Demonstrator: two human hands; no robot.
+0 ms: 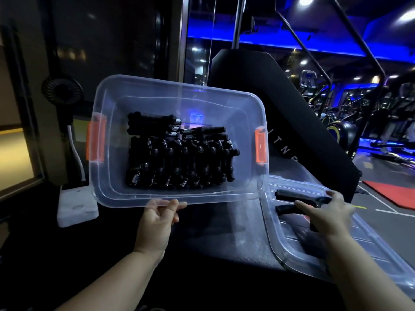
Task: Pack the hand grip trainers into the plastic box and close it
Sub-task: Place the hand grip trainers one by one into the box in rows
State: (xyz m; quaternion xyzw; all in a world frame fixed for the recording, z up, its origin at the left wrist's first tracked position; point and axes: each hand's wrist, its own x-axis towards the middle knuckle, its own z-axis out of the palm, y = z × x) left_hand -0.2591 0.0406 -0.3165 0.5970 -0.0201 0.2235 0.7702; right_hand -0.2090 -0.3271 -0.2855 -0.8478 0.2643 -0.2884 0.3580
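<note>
Nearly packed, just one stray grip trainer (289,195) out on the lid (314,250), right beside the box.
Rest of the hand grip trainers (179,158) stacked in the clear plastic box (116,176), tipped up by left hand (157,221) pinching the near rim, right hand (325,214) curled round the stray. Best to slot it flat into the bare right strip, then level before lidding.

We record a dim gym hall. A blue light strip (247,39) runs along the ceiling edge, with white ceiling lamps (305,0) at upper right. Exercise machines (332,102) stand at right on a grey floor (379,169) marked with white lines, where a red mat (391,194) lies. A black padded backrest (269,97) rises at centre. A small black fan (61,90) stands at left, with a white cable (76,151) below it.
</note>
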